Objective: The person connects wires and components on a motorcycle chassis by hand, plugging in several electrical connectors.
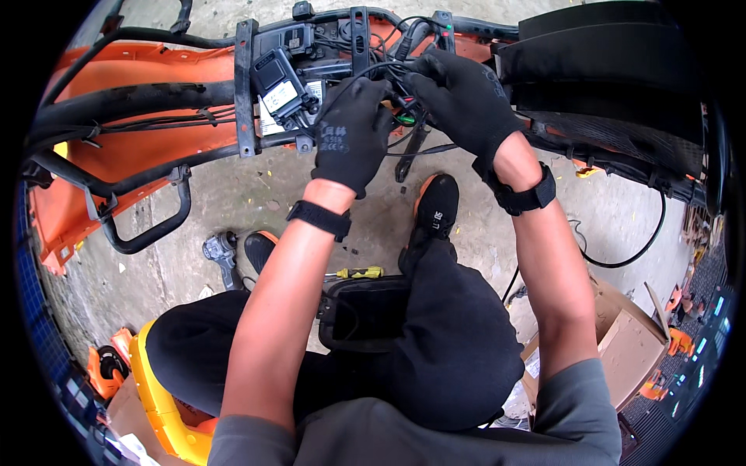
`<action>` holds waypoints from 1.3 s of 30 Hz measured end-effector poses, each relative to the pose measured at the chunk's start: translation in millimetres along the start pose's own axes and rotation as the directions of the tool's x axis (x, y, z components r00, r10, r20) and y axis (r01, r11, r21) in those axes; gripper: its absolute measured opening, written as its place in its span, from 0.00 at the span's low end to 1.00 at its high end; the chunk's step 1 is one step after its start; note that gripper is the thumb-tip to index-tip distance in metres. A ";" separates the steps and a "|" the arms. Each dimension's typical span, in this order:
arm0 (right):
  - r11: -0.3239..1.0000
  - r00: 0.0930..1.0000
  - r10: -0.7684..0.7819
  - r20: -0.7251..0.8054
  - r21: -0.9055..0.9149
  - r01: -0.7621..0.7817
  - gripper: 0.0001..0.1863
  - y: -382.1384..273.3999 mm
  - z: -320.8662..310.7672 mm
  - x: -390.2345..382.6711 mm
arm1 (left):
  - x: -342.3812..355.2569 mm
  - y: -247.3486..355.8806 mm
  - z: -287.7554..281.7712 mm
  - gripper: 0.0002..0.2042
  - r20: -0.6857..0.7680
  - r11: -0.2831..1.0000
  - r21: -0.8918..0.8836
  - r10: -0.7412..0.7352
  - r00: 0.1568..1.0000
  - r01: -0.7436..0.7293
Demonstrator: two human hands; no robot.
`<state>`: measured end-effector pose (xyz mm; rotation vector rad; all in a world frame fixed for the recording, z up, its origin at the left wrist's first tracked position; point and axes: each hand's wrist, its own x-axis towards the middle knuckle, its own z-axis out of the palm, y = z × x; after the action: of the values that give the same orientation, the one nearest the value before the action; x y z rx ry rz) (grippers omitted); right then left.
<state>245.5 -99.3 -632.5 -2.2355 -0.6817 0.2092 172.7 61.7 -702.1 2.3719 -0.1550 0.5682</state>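
Both my hands wear black gloves over the middle of an orange vehicle body (66,217) with a black metal frame (245,85). My left hand (351,132) is closed among black cables (369,71), with fingertips hidden, so what it holds is unclear. Just to its right, my right hand (462,101) has thumb and forefinger closed on a black cable beside small red and green connectors (406,118). Left of the hands, black electronic modules (276,78) sit on the frame, one with a white label.
A black seat (590,58) is at upper right. On the concrete lie a cordless drill (221,256), a yellow screwdriver (359,272) and a dark case (365,311) between my legs. A yellow plastic part (163,404) is at lower left, a cardboard box (622,334) at right.
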 end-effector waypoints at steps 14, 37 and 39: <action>0.683 0.896 0.442 0.051 0.628 -0.373 0.09 12.4 34.4 -12.4 | -6.4 -17.4 33.6 0.09 -0.118 0.995 -0.049 -0.087 0.989 0.082; 0.578 0.916 0.396 0.069 0.756 -0.307 0.13 28.6 46.6 -15.9 | -11.0 -16.8 47.8 0.11 -0.237 0.976 -0.191 -0.146 0.960 0.101; 0.560 0.914 0.392 0.100 0.763 -0.324 0.13 27.8 47.7 -14.3 | -12.4 -20.0 49.7 0.11 -0.243 0.977 -0.188 -0.149 0.958 0.104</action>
<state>228.0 -92.1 -686.2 -1.4855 -0.0168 0.5083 184.5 44.0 -752.9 2.1008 0.0623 0.7607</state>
